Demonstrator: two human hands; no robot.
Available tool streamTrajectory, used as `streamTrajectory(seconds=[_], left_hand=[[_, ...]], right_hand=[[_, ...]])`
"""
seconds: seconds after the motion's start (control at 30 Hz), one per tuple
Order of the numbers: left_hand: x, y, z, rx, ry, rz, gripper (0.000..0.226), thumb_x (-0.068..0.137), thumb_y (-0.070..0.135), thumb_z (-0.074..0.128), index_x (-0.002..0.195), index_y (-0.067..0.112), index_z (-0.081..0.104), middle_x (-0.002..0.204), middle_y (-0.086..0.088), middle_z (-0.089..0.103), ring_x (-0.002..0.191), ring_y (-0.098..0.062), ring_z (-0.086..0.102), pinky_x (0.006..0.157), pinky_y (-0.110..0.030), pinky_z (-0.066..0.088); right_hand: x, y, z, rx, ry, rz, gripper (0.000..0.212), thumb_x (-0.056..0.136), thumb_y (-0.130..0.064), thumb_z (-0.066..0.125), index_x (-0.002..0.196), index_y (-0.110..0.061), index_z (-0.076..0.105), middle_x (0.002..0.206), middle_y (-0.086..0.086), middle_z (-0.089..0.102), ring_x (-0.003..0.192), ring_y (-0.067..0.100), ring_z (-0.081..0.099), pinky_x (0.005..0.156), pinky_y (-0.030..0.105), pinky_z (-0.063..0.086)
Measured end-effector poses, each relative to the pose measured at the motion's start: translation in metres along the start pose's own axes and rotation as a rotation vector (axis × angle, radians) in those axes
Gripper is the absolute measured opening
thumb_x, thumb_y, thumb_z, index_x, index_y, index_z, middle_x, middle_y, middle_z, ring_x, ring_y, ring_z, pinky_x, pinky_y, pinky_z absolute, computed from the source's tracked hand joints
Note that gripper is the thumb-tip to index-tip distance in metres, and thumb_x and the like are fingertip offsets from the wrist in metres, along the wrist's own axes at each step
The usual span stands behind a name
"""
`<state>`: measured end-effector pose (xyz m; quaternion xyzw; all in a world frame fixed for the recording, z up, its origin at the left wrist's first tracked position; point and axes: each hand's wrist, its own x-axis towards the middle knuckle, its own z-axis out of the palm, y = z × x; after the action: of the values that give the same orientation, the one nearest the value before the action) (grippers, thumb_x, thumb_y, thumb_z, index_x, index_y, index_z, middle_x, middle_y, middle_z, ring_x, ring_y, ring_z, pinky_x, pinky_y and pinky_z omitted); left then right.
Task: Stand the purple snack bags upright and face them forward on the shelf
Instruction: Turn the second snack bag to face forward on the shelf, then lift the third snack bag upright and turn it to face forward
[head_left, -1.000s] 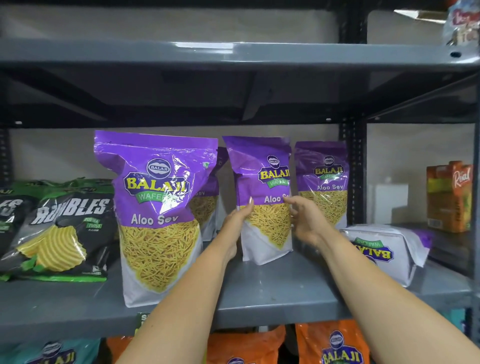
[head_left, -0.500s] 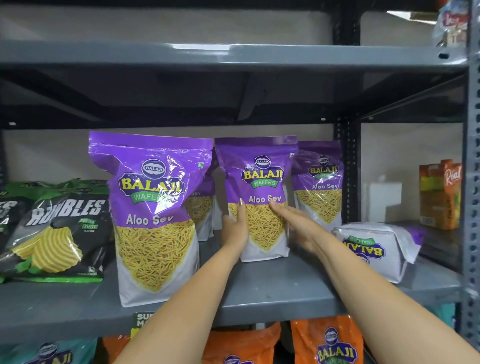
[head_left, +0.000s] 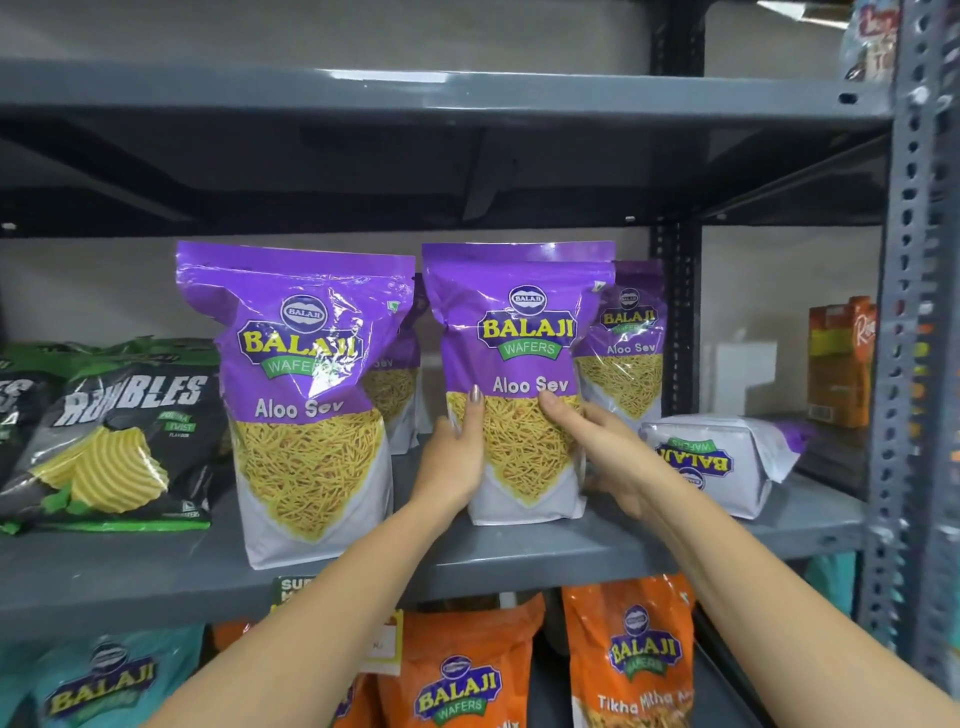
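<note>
Glossy purple snack bag (head_left: 519, 332) upright on grey metal shelf (head_left: 571, 545), 2 hands clasping its sides, left (head_left: 457, 462), right (head_left: 602, 457)

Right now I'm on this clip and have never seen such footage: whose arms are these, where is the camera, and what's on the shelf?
No robot here: a person wears a camera on the head, looking forward and down at bare arms. The left hand and right hand grip the sides of an upright purple bag standing on the grey shelf. Another purple bag stands to its left, more stand behind, and one lies on its side at right. Black chip bags lean at far left; orange bags sit on the shelf below.
</note>
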<state>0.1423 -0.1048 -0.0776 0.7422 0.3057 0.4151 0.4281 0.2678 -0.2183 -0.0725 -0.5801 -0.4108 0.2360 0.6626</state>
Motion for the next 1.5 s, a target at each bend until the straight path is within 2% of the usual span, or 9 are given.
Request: streamTrajectory(seconds=[0.33,0.43,0.57,0.67,0.77,0.93,1.1,1.27,1.5], left_hand=[[-0.025,0.005,-0.005,-0.072,0.022,-0.039,0.092,0.080,0.079,0.027,0.146,0.015,0.036,0.149,-0.009,0.045,0.135,-0.028,0.045,0.111,-0.040,0.035],[-0.050,0.011,0.006,-0.112,0.242,-0.008,0.079,0.091,0.058,0.040,0.146,0.002,0.027,0.156,-0.016,0.028,0.142,-0.031,0.033,0.115,-0.044,0.028],[-0.127,0.022,0.030,-0.102,0.371,0.588,0.067,0.090,0.041,0.047,0.146,0.009,0.030,0.156,-0.006,0.022,0.148,-0.016,0.019,0.121,-0.033,0.018],[-0.141,0.042,0.057,-0.153,0.116,0.800,0.046,0.088,0.022,0.055,0.133,0.014,0.048,0.141,0.003,0.042,0.137,-0.006,0.035,0.115,-0.021,0.027],[-0.107,0.076,0.086,-0.156,-0.031,0.675,0.034,0.085,0.009,0.058,0.119,0.014,0.058,0.125,0.002,0.055,0.120,-0.006,0.050,0.105,-0.031,0.042],[-0.047,0.121,0.139,-0.136,-0.133,0.181,0.034,0.087,0.014,0.050,0.119,0.010,0.061,0.125,-0.011,0.063,0.117,-0.029,0.057,0.101,-0.035,0.044],[0.011,0.116,0.178,0.185,-0.273,-0.100,0.048,0.085,0.030,0.044,0.128,0.011,0.055,0.134,-0.014,0.058,0.120,-0.033,0.057,0.103,-0.041,0.047],[0.007,0.118,0.182,0.374,-0.574,-0.045,0.048,0.104,0.015,0.022,0.147,-0.004,0.028,0.156,-0.021,0.029,0.144,-0.033,0.030,0.117,-0.035,0.023],[0.003,0.115,0.188,0.124,-0.454,-0.046,0.044,0.099,0.014,0.037,0.138,-0.004,0.045,0.140,-0.019,0.051,0.117,-0.028,0.054,0.092,-0.033,0.044]], right_hand=[[-0.036,-0.014,0.009,-0.063,0.036,-0.011,0.118,0.046,-0.084,0.072,0.143,-0.022,0.048,0.139,-0.002,0.064,0.124,0.019,0.062,0.110,0.051,0.044],[-0.055,-0.021,0.016,-0.154,0.109,-0.052,0.122,0.052,-0.086,0.066,0.149,-0.018,0.039,0.144,-0.003,0.056,0.127,0.015,0.057,0.110,0.039,0.043],[-0.086,-0.026,-0.010,-0.371,0.491,-0.328,0.043,0.083,-0.041,0.075,0.114,-0.014,0.067,0.104,-0.004,0.069,0.089,0.010,0.064,0.075,0.013,0.046],[-0.092,-0.030,-0.065,-0.539,0.787,-0.334,0.017,0.086,-0.028,0.070,0.093,-0.012,0.071,0.088,0.002,0.071,0.080,0.016,0.065,0.080,0.030,0.051],[-0.079,-0.024,-0.121,-0.720,0.872,-0.042,0.043,0.091,-0.042,0.057,0.111,-0.005,0.066,0.115,0.017,0.069,0.107,0.036,0.062,0.085,0.039,0.046],[-0.058,-0.022,-0.146,-0.819,0.704,0.275,0.078,0.095,-0.062,0.034,0.144,-0.001,0.044,0.146,0.024,0.051,0.132,0.040,0.051,0.096,0.041,0.042],[-0.039,-0.017,-0.149,-0.621,0.616,0.373,0.092,0.091,-0.068,0.035,0.152,0.001,0.034,0.154,0.023,0.043,0.131,0.041,0.053,0.101,0.040,0.049],[-0.029,-0.011,-0.161,-0.415,0.599,0.312,0.070,0.083,-0.052,0.058,0.135,-0.006,0.058,0.132,0.014,0.063,0.104,0.029,0.062,0.058,0.026,0.047],[-0.031,-0.017,-0.172,-0.328,0.632,0.190,0.022,0.087,-0.026,0.061,0.101,-0.009,0.057,0.089,0.004,0.060,0.076,0.020,0.056,0.060,0.027,0.045]])
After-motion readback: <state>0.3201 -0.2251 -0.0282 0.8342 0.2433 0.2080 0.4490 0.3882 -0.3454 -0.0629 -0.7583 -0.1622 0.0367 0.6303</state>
